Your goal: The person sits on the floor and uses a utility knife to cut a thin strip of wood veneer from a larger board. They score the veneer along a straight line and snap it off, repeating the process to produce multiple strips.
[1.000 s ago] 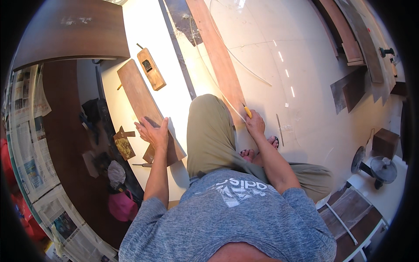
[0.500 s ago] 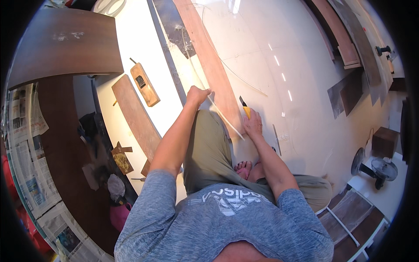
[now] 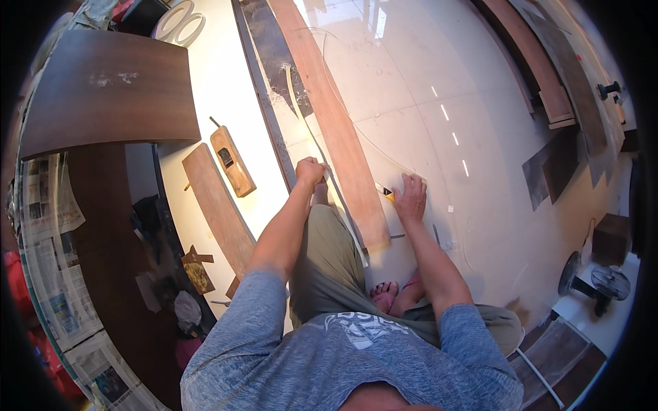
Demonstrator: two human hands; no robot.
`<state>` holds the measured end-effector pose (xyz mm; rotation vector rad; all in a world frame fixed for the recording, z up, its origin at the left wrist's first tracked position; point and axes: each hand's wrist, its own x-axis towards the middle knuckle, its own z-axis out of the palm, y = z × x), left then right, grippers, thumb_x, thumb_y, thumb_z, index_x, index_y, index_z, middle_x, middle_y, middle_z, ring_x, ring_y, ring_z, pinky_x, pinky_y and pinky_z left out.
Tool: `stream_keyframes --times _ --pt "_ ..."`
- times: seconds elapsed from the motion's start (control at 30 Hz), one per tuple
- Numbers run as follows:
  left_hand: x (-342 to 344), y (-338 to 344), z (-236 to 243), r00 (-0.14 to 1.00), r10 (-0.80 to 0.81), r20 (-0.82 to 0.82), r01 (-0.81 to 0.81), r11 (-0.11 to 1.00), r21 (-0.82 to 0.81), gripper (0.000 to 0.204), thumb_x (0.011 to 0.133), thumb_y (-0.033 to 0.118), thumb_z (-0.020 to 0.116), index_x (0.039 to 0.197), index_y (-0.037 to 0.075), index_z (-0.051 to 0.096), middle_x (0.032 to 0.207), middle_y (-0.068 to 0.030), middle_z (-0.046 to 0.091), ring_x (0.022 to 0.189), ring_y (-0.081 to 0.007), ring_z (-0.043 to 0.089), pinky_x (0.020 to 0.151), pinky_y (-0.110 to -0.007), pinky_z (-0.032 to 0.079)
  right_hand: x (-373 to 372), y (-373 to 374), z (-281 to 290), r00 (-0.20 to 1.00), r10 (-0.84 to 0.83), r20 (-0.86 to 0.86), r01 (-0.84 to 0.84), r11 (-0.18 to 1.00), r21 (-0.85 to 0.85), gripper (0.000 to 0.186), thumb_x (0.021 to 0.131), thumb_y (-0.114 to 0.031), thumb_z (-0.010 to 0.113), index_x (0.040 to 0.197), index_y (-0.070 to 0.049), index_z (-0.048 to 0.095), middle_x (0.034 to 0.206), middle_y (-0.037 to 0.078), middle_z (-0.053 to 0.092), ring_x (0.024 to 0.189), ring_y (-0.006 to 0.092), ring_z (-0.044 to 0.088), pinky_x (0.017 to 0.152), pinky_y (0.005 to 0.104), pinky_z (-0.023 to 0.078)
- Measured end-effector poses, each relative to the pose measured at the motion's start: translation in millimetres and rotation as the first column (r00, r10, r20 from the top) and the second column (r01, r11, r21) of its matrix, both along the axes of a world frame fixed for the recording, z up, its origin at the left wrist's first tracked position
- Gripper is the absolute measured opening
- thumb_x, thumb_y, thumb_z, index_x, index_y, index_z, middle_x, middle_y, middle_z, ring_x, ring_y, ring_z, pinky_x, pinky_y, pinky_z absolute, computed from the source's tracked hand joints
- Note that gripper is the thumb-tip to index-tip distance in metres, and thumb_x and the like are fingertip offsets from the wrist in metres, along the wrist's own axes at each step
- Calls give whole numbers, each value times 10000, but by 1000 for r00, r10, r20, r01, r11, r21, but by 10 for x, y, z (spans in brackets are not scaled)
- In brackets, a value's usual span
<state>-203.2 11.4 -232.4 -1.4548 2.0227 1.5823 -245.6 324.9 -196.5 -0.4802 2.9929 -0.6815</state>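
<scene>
My left hand [image 3: 310, 171] is closed in a pinch on a thin pale strip [image 3: 296, 96], which runs along the left edge of a long reddish-brown wooden board [image 3: 343, 130]. My right hand [image 3: 411, 196] keeps a yellow utility knife [image 3: 388, 194] in its grip, the blade pointing left towards the board. The fingertips of that hand reach the near end of a second thin strip [image 3: 363, 132], which curves loosely over the floor right of the board. Whether they grip this strip, I cannot tell.
A wooden hand plane [image 3: 233, 161] and a shorter board [image 3: 218, 205] lie to my left. Edging rolls [image 3: 179, 26] sit at the far left, near a large brown panel [image 3: 110, 89]. A small fan [image 3: 595, 279] stands at the right, and dark panels [image 3: 552, 161] lean beyond it.
The strip in my left hand has shifted from across the board to its left edge. My right hand has moved with the knife to the loose strip's end. The view has shifted slightly.
</scene>
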Motion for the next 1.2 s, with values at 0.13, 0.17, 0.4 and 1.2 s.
stream_keyframes --times 0.13,0.17,0.4,1.2 --pt "-15 281 775 932 156 -326 -96 976 194 100 952 78 660 1030 18 645 908 -76 693 751 -180 692 632 -334 603 -442 -26 -67 996 -4 87 -10 986 165 404 839 -225 743 1222 -131 655 1260 82 566 1152 311 541 956 450 488" --pt "14 320 1032 893 186 -409 -96 968 231 129 962 80 649 1072 12 647 923 -80 698 770 -180 696 646 -331 600 -532 -53 -70 988 7 151 -42 972 231 366 852 -234 727 1200 -134 672 1253 79 580 1155 311 543 959 451 487" --pt "294 458 2176 778 278 -563 -101 940 325 309 960 166 711 1220 18 632 988 -72 721 812 -169 711 658 -315 596 -768 -2 -106 958 38 285 -52 998 43 212 907 -246 637 1027 -113 751 1029 141 700 1006 337 664 894 453 525" --pt "1082 936 3012 548 341 -764 -64 928 367 340 941 123 723 1240 4 614 1013 -71 727 863 -148 720 673 -267 602 752 -421 2590 505 632 588 164 598 -784 407 1016 -276 647 1292 24 635 1060 60 729 887 96 672 793 239 545"
